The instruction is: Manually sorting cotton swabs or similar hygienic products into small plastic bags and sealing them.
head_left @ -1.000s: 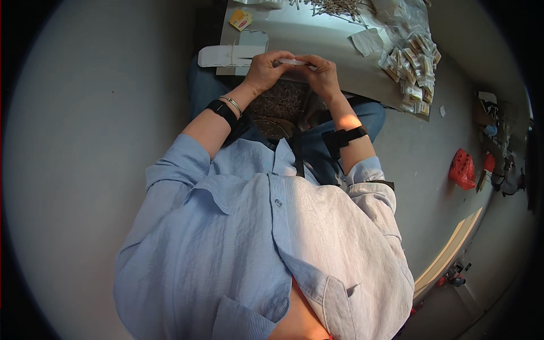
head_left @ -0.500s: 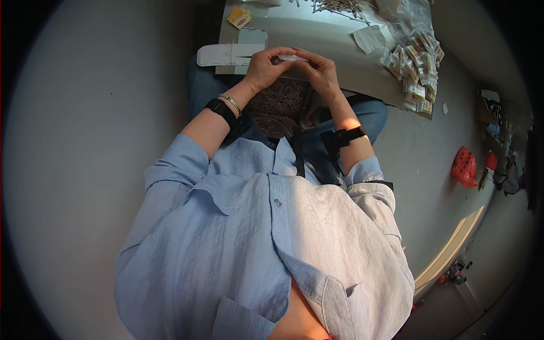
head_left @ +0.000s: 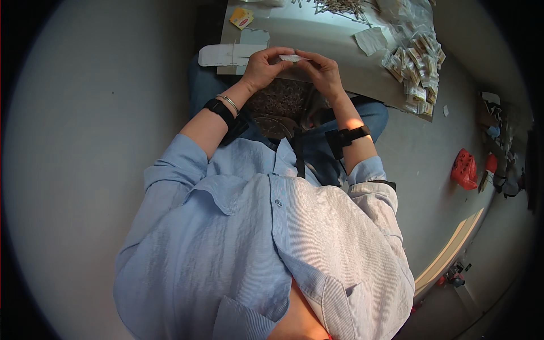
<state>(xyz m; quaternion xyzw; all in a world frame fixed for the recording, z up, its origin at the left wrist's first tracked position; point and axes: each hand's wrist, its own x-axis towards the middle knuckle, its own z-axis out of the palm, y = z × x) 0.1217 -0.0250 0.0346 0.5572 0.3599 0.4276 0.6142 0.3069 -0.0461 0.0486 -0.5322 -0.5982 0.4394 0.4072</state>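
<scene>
Over the near edge of the table, my left hand (head_left: 263, 69) and my right hand (head_left: 323, 75) face each other with thumbs and forefingers pinched. Between their fingertips is a small whitish, crinkled plastic bag (head_left: 292, 58), partly covered by the fingers. Whatever is inside it is too small to make out. A long white card strip (head_left: 218, 55) with a band round it lies beside my left hand, overhanging the table's left edge. Behind it lies a pale grey-blue card (head_left: 254, 37).
At the table's right side is a pile of small filled clear bags (head_left: 418, 68), near a crumpled white sheet (head_left: 371, 41). Thin sticks (head_left: 340, 7) lie loose at the far edge, and a yellow packet (head_left: 241, 18) at the far left. A red bag (head_left: 464, 170) stands on the floor to the right.
My fingertips have drawn slightly apart, and more of the small bag shows between them. Both hands stay in about the same place over the table edge.
</scene>
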